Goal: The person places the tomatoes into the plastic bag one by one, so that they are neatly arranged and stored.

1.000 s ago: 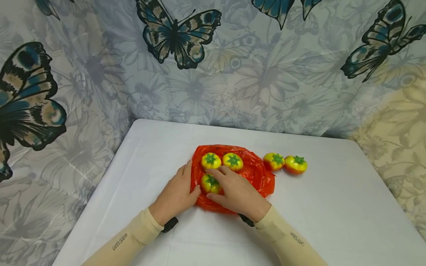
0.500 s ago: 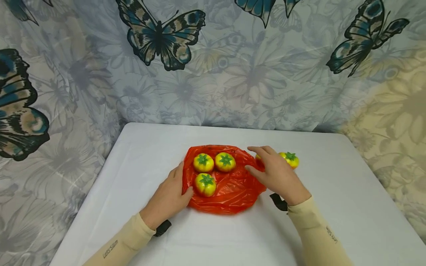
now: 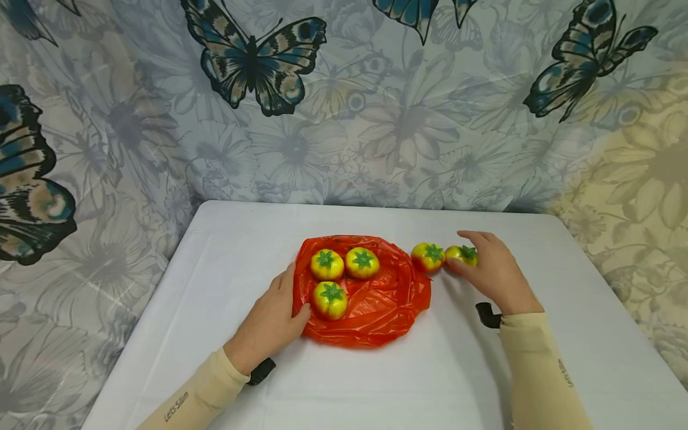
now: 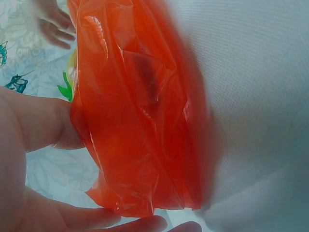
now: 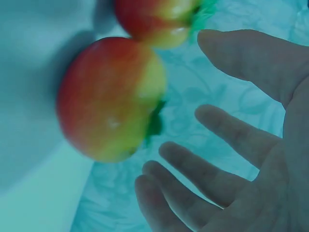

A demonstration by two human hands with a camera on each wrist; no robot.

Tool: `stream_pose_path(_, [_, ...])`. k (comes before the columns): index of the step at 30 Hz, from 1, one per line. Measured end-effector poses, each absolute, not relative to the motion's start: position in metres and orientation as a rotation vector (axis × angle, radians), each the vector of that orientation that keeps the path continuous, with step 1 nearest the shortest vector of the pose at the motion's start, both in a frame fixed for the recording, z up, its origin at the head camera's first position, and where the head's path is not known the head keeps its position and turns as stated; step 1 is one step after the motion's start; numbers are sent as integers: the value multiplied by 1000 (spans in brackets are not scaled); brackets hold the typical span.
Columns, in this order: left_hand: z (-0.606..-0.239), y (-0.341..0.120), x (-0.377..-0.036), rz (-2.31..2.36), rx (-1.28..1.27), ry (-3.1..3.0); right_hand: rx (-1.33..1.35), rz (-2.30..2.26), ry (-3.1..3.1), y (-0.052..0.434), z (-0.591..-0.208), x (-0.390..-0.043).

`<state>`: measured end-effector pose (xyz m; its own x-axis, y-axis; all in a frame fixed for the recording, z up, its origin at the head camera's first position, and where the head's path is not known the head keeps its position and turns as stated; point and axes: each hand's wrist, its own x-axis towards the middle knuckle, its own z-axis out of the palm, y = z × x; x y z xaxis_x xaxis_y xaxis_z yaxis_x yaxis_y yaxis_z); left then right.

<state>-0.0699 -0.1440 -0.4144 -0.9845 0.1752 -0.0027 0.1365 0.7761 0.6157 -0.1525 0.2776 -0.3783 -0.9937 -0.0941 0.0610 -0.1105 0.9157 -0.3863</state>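
Observation:
A red plastic bag [image 3: 376, 310] lies spread on the white table with its mouth up. Three yellow-and-red tomatoes with green star-shaped tops sit in it: a back-left tomato [image 3: 326, 264], a back-right tomato [image 3: 362, 263] and a front tomato [image 3: 330, 300]. My left hand [image 3: 271, 322] rests against the bag's left side, thumb at the rim and fingers extended along it. My right hand [image 3: 497, 272] is spread around the far-right tomato [image 3: 462, 254]; the right wrist view shows a gap between the fingers and that tomato [image 5: 108, 99]. Another tomato [image 3: 427, 257] stands beside it, against the bag.
The white tabletop [image 3: 344, 388] runs around the bag on every side. Behind and to the left hangs a grey floral cloth [image 3: 419, 131] with large butterflies, meeting the table's back edge. Each wrist carries a dark strap-like device [image 3: 488, 315].
My right hand has left the front tomato in the bag and moved right, past the nearer outside tomato, to the far-right one. My left hand stays at the bag. The head view has shifted slightly.

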Motion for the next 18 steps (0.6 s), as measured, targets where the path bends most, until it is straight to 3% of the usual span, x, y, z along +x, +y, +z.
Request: stream_pose_path(18, [-416,-144,-71,987,230,2902,71,631,-3174,294,-399,-164])
